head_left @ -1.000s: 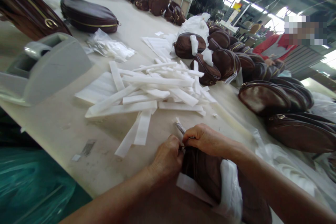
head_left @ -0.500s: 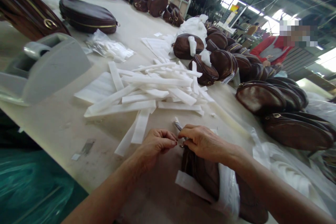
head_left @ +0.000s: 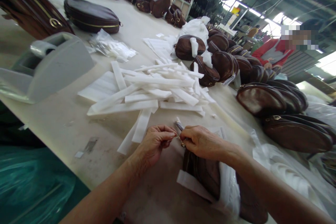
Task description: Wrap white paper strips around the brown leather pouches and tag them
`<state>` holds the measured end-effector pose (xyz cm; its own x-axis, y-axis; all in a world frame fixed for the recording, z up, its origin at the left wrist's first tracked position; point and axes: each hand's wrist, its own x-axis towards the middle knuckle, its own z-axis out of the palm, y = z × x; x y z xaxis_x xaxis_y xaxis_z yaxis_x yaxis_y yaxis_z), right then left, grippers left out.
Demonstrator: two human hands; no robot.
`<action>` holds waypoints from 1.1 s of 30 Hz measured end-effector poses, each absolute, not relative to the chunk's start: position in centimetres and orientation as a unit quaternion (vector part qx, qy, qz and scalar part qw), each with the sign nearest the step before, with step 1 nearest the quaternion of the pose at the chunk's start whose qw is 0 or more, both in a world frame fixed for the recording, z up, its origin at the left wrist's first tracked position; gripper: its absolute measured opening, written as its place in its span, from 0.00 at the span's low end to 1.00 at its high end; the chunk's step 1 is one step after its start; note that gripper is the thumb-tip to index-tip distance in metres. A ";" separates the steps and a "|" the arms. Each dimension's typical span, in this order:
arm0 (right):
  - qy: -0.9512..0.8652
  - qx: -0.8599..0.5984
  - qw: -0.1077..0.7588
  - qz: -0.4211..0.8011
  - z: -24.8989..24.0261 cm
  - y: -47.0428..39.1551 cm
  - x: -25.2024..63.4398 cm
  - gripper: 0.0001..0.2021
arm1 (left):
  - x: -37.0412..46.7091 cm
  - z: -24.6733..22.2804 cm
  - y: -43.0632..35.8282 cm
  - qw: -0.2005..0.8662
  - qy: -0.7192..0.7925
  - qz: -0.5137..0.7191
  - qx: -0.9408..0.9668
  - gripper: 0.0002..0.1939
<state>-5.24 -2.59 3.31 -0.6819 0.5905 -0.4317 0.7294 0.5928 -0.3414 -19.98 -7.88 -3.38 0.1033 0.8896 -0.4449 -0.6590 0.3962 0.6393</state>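
Near the middle of the table, my left hand point(head_left: 154, 143) is closed in a pinch on what looks like a thin pale strand, which runs toward the other hand. My right hand point(head_left: 203, 141) is closed at the near bag's upper end, thumb and fingers around a small gold metal ring point(head_left: 183, 144); its exact hold is partly hidden. Below it lies the brown leather bag point(head_left: 207, 173), partly covered by my right forearm. White foam wrap point(head_left: 229, 189) goes around the bag, and a flat white strip point(head_left: 193, 183) sticks out on its left.
A heap of white foam strips point(head_left: 157, 87) lies beyond my hands. A grey tape dispenser point(head_left: 57, 66) stands at left, near the table edge. Brown bags point(head_left: 259, 99) line the right side, and another bag point(head_left: 90, 15) rests at back left. A person in red point(head_left: 273, 52) is farther off.
My left hand has come closer to the right one, its fingertips now pinched with a thin strand between the hands. The bag stays in place; the view has shifted slightly.
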 end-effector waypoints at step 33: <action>0.865 0.427 0.147 -0.219 3.2 -3.0 -5.4 0.08 | -17.7 -4.5 -8.2 0.711 0.451 0.442 0.308 0.14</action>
<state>-5.38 -2.99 3.17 -0.5926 0.6739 -0.4412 0.8027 0.5398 -0.2536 -17.66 -8.15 -4.53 0.2016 0.9067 -0.3705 -0.3513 0.4200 0.8368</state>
